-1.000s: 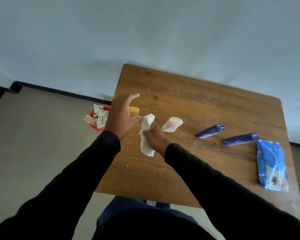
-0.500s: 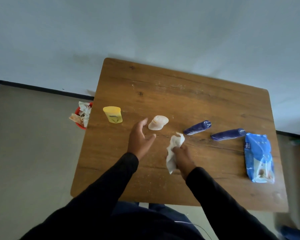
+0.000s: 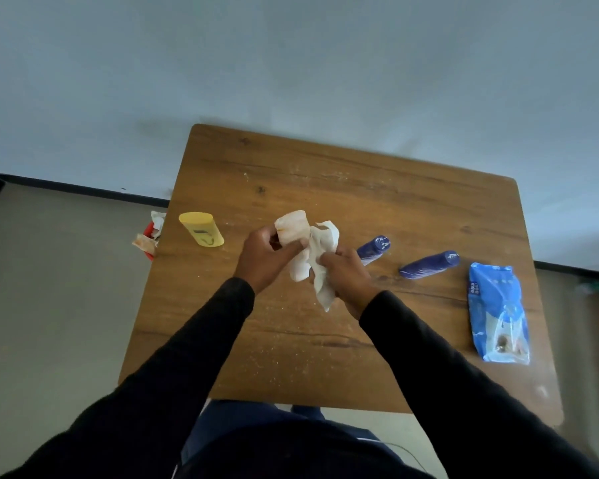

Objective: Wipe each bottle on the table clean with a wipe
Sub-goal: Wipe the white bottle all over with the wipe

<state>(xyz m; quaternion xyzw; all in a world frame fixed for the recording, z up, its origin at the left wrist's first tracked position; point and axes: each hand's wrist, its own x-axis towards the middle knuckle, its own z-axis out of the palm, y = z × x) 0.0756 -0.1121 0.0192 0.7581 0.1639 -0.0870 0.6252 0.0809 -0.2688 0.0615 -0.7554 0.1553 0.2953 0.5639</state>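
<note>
Above the middle of a wooden desk (image 3: 412, 209), the left hand (image 3: 261, 259) grips a pale bottle (image 3: 293, 227), fingers curled round it, while the right hand (image 3: 346, 276) clamps a white wipe (image 3: 320, 257) against it. A yellow bottle (image 3: 202, 229) lies near the left edge; two blue bottles (image 3: 374, 248) (image 3: 429, 265) and a blue wipes pack (image 3: 497, 312) lie toward the right edge.

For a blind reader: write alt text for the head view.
Over a wooden table, the left hand grips a pale bottle while the right hand holds a white wipe against it. A yellow bottle, two blue bottles and a blue wipes pack lie around.
</note>
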